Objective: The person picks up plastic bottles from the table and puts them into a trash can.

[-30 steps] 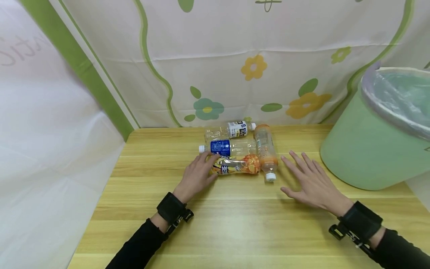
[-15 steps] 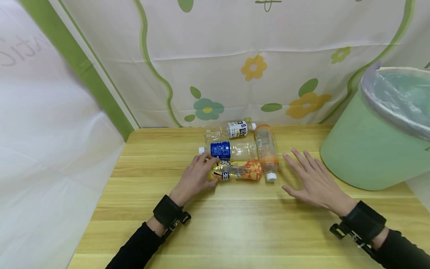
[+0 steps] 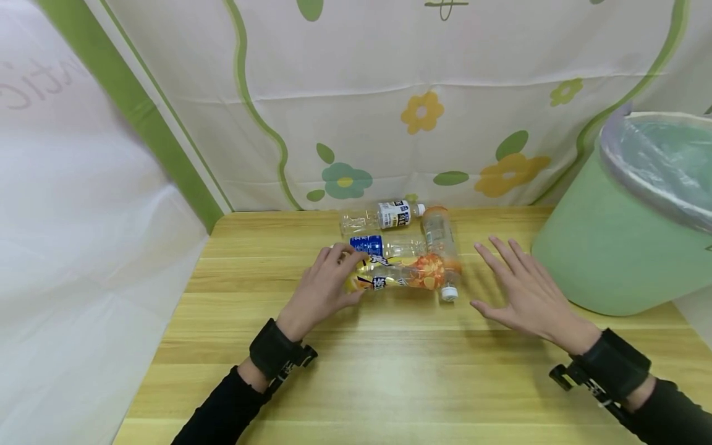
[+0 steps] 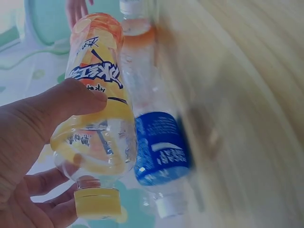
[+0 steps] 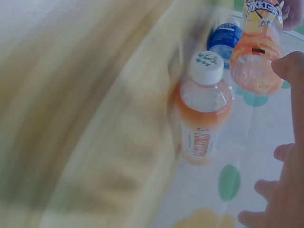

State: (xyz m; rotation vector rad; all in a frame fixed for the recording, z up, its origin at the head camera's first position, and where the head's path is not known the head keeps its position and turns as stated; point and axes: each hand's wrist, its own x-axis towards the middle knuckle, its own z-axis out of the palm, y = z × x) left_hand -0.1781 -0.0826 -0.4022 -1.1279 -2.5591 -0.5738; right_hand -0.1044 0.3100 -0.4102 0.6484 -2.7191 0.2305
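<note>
My left hand [image 3: 322, 281] grips an empty plastic bottle [image 3: 400, 272] with a yellow and orange label, thumb on one side and fingers on the other. In the left wrist view its yellow cap [image 4: 98, 203] points back toward the palm, and the bottle is raised off the wood. Behind it lies a clear bottle with a blue label [image 3: 367, 245], partly covered in the head view. An orange-tinted bottle with a white cap [image 3: 449, 293] lies crosswise at the held bottle's far end. My right hand [image 3: 523, 290] hovers right of that bottle, fingers spread, holding nothing.
A clear bottle with a white label [image 3: 395, 214] lies at the back of the wooden table [image 3: 378, 377]. At the right stands a green bin [image 3: 617, 235] with a plastic liner. A flowered cloth [image 3: 356, 111] hangs behind the table.
The left hand slid the yellow and orange bottle nearer the person, then lifted it and shifted it right, so it now overlaps the orange-tinted bottle. The right hand moved slightly right and away.
</note>
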